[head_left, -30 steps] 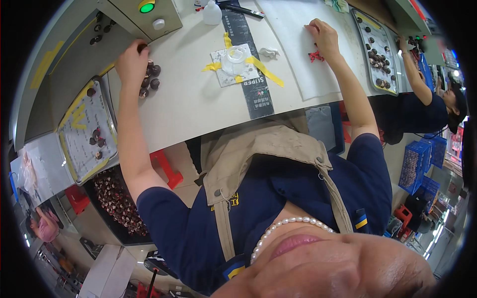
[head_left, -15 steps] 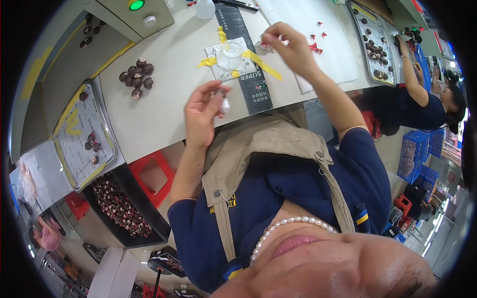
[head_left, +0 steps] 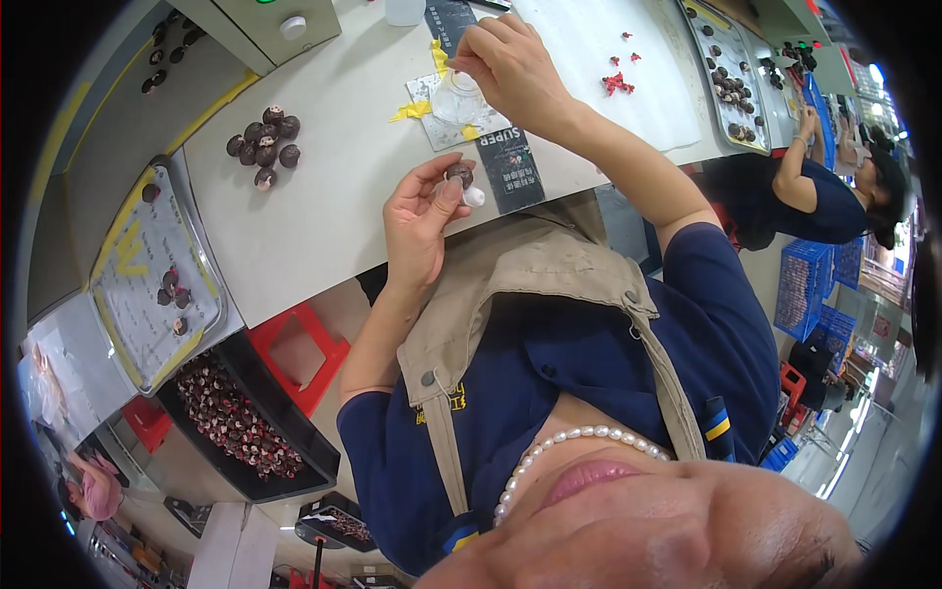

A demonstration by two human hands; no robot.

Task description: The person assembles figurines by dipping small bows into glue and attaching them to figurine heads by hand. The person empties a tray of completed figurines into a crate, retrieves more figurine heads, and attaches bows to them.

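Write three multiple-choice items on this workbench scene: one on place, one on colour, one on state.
1. Where does the loose pile of dark pieces lie?
A on the white table
B in a blue crate
C on the floor
2. What colour is the stool under the table?
A red
B green
C white
3. The left hand is:
A empty
B holding a dark round piece
C flat on the table
Answers: A, the pile rests on the tabletop; A, its frame is red; B, thumb and fingers pinch the piece.

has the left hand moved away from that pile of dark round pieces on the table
Yes. The left hand left the pile of dark pieces, came back to the table's near edge, and holds one dark piece.
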